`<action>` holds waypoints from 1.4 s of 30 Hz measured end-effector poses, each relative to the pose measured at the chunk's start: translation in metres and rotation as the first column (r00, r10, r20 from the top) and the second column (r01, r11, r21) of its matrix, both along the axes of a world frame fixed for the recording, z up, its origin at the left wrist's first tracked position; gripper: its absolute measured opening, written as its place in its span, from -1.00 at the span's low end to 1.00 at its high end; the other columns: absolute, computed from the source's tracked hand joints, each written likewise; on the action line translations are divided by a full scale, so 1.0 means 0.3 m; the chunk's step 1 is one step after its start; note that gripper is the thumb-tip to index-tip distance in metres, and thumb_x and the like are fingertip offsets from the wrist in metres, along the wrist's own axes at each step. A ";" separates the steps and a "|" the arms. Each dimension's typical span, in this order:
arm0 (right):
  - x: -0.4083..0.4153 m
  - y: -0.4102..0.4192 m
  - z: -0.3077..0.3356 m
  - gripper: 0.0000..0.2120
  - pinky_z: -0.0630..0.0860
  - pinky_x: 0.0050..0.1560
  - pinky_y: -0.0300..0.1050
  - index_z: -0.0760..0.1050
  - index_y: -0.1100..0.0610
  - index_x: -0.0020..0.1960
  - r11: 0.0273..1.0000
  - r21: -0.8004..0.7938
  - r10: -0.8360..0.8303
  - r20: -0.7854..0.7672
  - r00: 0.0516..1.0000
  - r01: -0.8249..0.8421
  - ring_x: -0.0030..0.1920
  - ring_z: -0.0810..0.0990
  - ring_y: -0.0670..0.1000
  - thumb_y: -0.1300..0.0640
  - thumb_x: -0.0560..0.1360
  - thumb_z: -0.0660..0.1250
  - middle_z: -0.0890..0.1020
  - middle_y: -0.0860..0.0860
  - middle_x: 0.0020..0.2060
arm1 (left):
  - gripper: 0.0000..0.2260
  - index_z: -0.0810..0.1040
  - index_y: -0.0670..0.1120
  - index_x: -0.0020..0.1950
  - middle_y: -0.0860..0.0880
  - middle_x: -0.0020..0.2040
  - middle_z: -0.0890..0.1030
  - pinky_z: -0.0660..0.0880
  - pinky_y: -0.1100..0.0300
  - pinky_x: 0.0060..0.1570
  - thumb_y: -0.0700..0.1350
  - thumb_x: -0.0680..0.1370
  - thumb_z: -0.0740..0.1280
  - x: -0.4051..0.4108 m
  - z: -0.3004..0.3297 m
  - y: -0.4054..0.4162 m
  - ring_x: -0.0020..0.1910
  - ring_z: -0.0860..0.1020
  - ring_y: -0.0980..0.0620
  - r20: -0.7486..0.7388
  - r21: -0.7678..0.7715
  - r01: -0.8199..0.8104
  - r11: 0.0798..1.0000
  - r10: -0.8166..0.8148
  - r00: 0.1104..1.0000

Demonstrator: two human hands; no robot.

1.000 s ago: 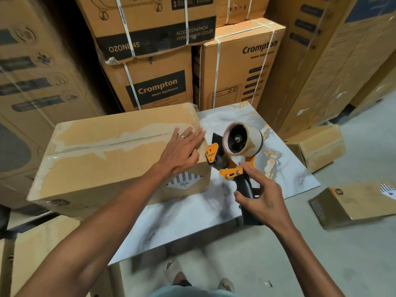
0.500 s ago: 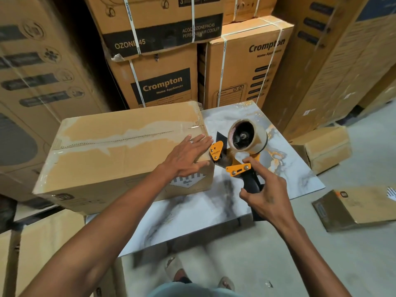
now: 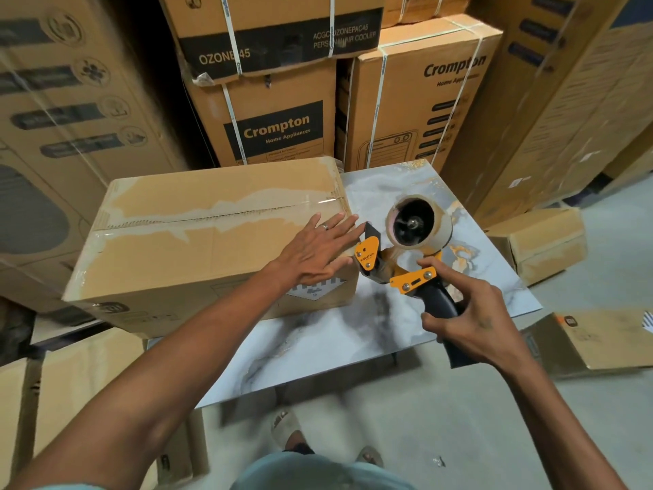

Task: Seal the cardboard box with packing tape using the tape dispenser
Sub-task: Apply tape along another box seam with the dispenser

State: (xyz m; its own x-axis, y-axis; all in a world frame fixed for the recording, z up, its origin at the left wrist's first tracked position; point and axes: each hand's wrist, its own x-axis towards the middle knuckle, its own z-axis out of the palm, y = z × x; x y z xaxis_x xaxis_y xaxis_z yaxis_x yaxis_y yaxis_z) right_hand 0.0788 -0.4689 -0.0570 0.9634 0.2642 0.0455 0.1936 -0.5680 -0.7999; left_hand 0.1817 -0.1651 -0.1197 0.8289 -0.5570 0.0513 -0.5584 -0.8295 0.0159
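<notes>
- Right, cardboard box (image 3: 198,249) sits on the marble-look table (image 3: 353,334), long side toward the person, its right end just beside the tape dispenser (image 3: 406,256).
- Left hand (image 3: 314,252) lies flat on the box top near the right edge, fingers straight & spread, a ring on one; holds nothing, prob. pinning the box so it won't slide while tape gets pulled.
- Right hand (image 3: 466,313) wraps the dispenser's black handle, fingers curled round it, index finger up on the orange frame, likely for steering.
- Dispenser's front end points at the box's right end, v. close to it; can't tell if it touches. Looks like the start of a tape run along the centre seam (image 3: 198,219), just a guess.
- Materials: box is matte brown corrugated card, top scuffed w/ pale torn patches, glossy clear tape over the seam & left edge. Tape roll (image 3: 420,221) is round, beige, hollow dark core. Table is smooth, grey-white w/ gold veining.
- Behind: stacked printed cartons (image 3: 275,125), strapped w/ white bands.
</notes>
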 end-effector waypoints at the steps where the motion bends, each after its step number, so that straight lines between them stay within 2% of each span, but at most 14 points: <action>1: -0.001 -0.010 -0.010 -0.20 0.67 -0.31 0.08 0.48 -0.37 0.35 1.000 0.006 0.002 -0.029 1.000 -0.002 -0.41 0.59 0.22 0.30 0.29 0.52 0.67 -0.10 0.11 | -0.41 -0.22 0.10 0.63 -0.06 0.66 0.01 0.04 -0.27 0.54 0.20 0.69 -0.01 -0.002 -0.005 -0.001 0.64 0.02 -0.10 0.005 0.000 -0.001 1.000 0.001 1.000; 2: 0.001 -0.019 -0.018 -0.19 0.66 -0.29 0.17 0.47 -0.38 0.35 1.000 0.012 0.005 -0.050 0.999 -0.004 -0.36 0.57 0.34 0.28 0.29 0.52 0.68 -0.06 0.09 | -0.39 -0.23 0.11 0.64 -0.06 0.66 -0.01 0.04 -0.28 0.54 0.20 0.69 0.00 -0.007 -0.005 -0.005 0.64 0.02 -0.10 0.010 -0.019 -0.005 1.000 0.005 1.000; 4: 0.010 -0.031 -0.030 -0.19 0.65 -0.28 0.23 0.46 -0.39 0.35 1.000 0.005 0.008 -0.071 0.997 -0.008 -0.34 0.56 0.39 0.27 0.28 0.53 0.68 -0.02 0.05 | -0.35 -0.27 0.10 0.64 -0.04 0.67 -0.09 0.05 -0.32 0.53 0.18 0.69 0.05 -0.012 0.004 -0.013 0.63 0.06 -0.12 0.011 -0.087 -0.007 0.996 0.008 1.000; 7: 0.024 -0.028 -0.011 -0.19 0.67 -0.28 0.18 0.49 -0.37 0.34 1.000 0.009 0.017 -0.080 0.997 -0.017 -0.38 0.62 0.28 0.31 0.29 0.53 0.68 0.00 0.04 | -0.37 -0.29 0.18 0.62 -0.04 0.66 -0.21 0.15 -0.38 0.46 0.15 0.69 0.05 -0.005 0.000 -0.015 0.60 0.17 -0.20 0.060 -0.062 0.031 0.998 -0.027 0.998; 9: 0.037 -0.034 0.001 -0.20 0.69 -0.30 0.14 0.51 -0.34 0.33 0.999 0.038 0.030 -0.100 0.995 -0.026 -0.39 0.65 0.21 0.37 0.30 0.53 0.67 0.04 0.05 | -0.42 -0.25 0.25 0.62 -0.01 0.65 -0.20 0.21 -0.41 0.42 0.17 0.69 0.01 0.008 -0.010 -0.010 0.59 0.17 -0.23 0.061 -0.033 0.032 0.999 -0.030 0.998; 12: 0.050 -0.043 0.002 -0.20 0.69 -0.33 0.09 0.53 -0.32 0.32 0.996 0.077 0.046 -0.125 0.991 -0.037 -0.32 0.64 0.29 0.40 0.31 0.52 0.66 0.09 0.11 | -0.47 -0.19 0.28 0.62 0.03 0.66 -0.11 0.23 -0.42 0.39 0.19 0.69 -0.06 0.012 -0.021 -0.006 0.59 0.18 -0.22 0.053 -0.007 0.044 0.999 -0.044 0.998; 15: 0.063 -0.049 -0.009 -0.20 0.68 -0.33 0.12 0.54 -0.30 0.33 0.995 0.094 0.057 -0.145 0.988 -0.044 -0.33 0.62 0.33 0.42 0.31 0.51 0.66 0.11 0.10 | -0.49 -0.15 0.27 0.62 0.02 0.67 -0.01 0.19 -0.41 0.41 0.18 0.67 -0.11 0.007 -0.010 -0.006 0.59 0.17 -0.23 0.043 0.002 0.051 0.999 -0.051 0.998; 20: 0.092 -0.069 -0.014 -0.20 0.68 -0.31 0.18 0.54 -0.26 0.34 0.990 0.124 0.093 -0.169 0.981 -0.072 -0.30 0.61 0.38 0.45 0.31 0.51 0.66 0.11 0.13 | -0.50 -0.03 0.22 0.63 0.00 0.66 0.07 0.20 -0.38 0.42 0.16 0.68 -0.06 0.001 0.001 -0.013 0.59 0.18 -0.21 0.042 0.018 0.040 0.999 -0.041 0.998; 26: 0.113 -0.081 -0.028 -0.20 0.68 -0.28 0.26 0.52 -0.23 0.37 0.984 0.136 0.135 -0.170 0.976 -0.113 -0.17 0.65 0.38 0.44 0.31 0.51 0.66 0.12 0.17 | -0.50 0.20 0.11 0.59 -0.03 0.59 0.30 0.24 -0.38 0.39 0.16 0.66 -0.08 -0.001 -0.003 -0.016 0.57 0.23 -0.22 0.047 0.039 0.032 0.999 -0.034 0.998; 30: 0.130 -0.084 -0.038 -0.22 0.69 -0.15 0.28 0.54 -0.20 0.36 0.978 0.164 0.160 -0.177 0.971 -0.131 0.03 0.62 0.48 0.46 0.31 0.50 0.67 0.13 0.18 | -0.52 0.34 0.05 0.51 -0.06 0.52 0.41 0.30 -0.42 0.32 0.14 0.64 -0.02 0.004 0.006 -0.026 0.52 0.31 -0.28 0.037 0.022 0.043 0.999 -0.044 0.998; 35: 0.155 -0.087 -0.037 -0.23 0.65 -0.30 0.08 0.54 -0.11 0.39 0.965 0.220 0.187 -0.213 0.959 -0.140 -0.04 0.59 0.50 0.51 0.34 0.49 0.65 0.04 0.24 | -0.57 0.49 -0.02 0.38 -0.12 0.41 0.53 0.41 -0.41 0.17 0.08 0.59 0.08 0.008 0.011 -0.031 0.41 0.43 -0.35 0.095 -0.013 0.086 0.996 -0.085 0.992; 37: 0.166 -0.091 -0.039 -0.23 0.65 -0.32 0.07 0.53 -0.08 0.40 0.963 0.230 0.193 -0.218 0.957 -0.142 -0.09 0.59 0.50 0.53 0.34 0.48 0.65 0.04 0.24 | -0.57 0.52 -0.05 0.33 -0.14 0.37 0.56 0.43 -0.41 0.13 0.07 0.56 0.10 0.008 0.017 -0.039 0.37 0.47 -0.37 0.104 -0.027 0.097 0.995 -0.094 0.990; 42: 0.192 -0.095 -0.041 -0.23 0.64 -0.31 0.09 0.53 -0.05 0.41 0.959 0.233 0.212 -0.224 0.951 -0.159 -0.07 0.60 0.50 0.54 0.35 0.47 0.63 -0.03 0.30 | -0.66 0.53 -0.09 0.20 -0.19 0.30 0.60 0.47 -0.36 0.05 -0.01 0.50 0.17 0.005 0.035 -0.057 0.28 0.52 -0.42 0.100 -0.037 0.102 0.994 -0.098 0.990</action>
State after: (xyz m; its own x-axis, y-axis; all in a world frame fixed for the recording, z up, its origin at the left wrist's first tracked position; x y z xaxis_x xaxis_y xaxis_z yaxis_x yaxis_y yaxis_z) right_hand 0.1364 -0.4975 -0.0692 0.8866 0.4490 -0.1114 0.0627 -0.3551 -0.9327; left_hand 0.1832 -0.1821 -0.1092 0.7589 -0.6325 0.1550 -0.6391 -0.7691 -0.0091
